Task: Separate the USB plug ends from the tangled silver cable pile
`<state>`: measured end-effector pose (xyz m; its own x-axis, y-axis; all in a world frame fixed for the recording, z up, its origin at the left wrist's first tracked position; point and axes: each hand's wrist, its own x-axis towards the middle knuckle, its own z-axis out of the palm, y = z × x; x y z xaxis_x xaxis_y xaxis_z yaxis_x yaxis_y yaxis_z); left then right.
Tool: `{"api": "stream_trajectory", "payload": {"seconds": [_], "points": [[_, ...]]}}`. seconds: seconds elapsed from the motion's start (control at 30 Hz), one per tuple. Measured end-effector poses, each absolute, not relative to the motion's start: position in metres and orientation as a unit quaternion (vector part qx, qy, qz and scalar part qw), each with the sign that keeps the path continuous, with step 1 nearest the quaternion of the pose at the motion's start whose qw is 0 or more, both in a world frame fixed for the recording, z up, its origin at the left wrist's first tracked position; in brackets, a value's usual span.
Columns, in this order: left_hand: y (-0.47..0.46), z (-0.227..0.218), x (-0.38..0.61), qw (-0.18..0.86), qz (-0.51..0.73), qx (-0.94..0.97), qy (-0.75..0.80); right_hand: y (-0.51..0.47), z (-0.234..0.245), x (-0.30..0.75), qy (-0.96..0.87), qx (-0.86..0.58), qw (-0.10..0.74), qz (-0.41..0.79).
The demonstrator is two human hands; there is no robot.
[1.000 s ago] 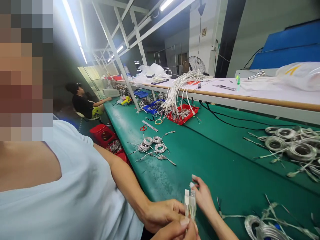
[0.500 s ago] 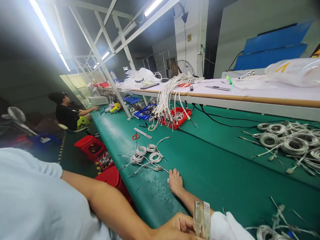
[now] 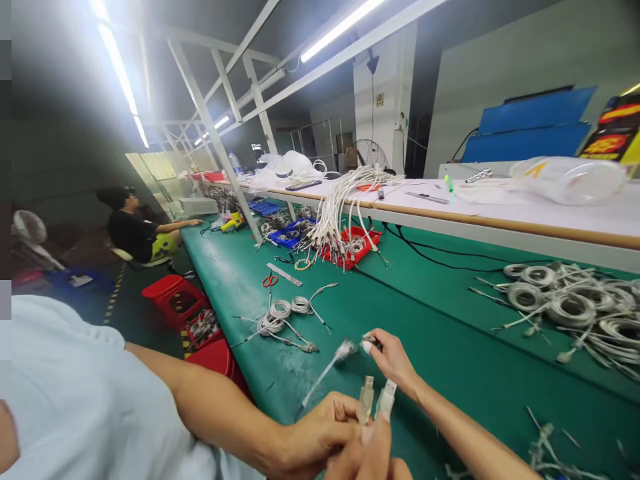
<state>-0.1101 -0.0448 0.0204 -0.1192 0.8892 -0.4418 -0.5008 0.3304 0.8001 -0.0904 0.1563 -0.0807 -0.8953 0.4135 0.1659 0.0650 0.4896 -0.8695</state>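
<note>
My left hand (image 3: 373,460) is at the bottom edge, fingers pinched on two translucent USB plugs (image 3: 376,400) that stand upright. A co-worker's hand (image 3: 313,433), on an arm coming from the left out of a white shirt (image 3: 85,407), touches the same plugs. My right hand (image 3: 395,360) is stretched forward over the green mat (image 3: 430,333). It grips the end of a thin silver cable (image 3: 345,349), which trails blurred down to the left. Small coils of cable (image 3: 283,313) lie just beyond it.
Many silver cable coils (image 3: 570,307) lie at the right. A red tray (image 3: 373,237) with white cables, blue trays (image 3: 285,237), scissors (image 3: 269,281) and a ruler lie farther along. A raised white shelf (image 3: 500,217) runs along the right. Red stools (image 3: 173,300) stand left; another person (image 3: 133,230) sits beyond.
My right hand, flat on the mat by the small coils half a second ago, has lifted back toward me with a cable end. The plugs stayed in my left hand.
</note>
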Motion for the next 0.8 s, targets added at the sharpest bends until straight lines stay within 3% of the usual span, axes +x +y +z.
{"api": "stream_trajectory", "payload": {"seconds": [0.2, 0.53, 0.7, 0.8], "points": [[-0.042, 0.029, -0.113, 0.645, 0.516, 0.203, 0.525, 0.138, -0.044, -0.015, -0.683, -0.176, 0.186, 0.684], [-0.036, 0.041, -0.098, 0.649, 0.511, 0.159, 0.541, 0.106, -0.011, 0.066, -0.431, -0.162, 0.011, 0.888], [-0.034, 0.038, -0.101, 0.632, 0.515, 0.176, 0.552, 0.100, -0.009, 0.057, -0.414, -0.136, 0.046, 0.899], [-0.031, 0.035, -0.103, 0.609, 0.519, 0.206, 0.563, 0.095, -0.006, 0.053, -0.499, -0.113, 0.106, 0.852]]}}
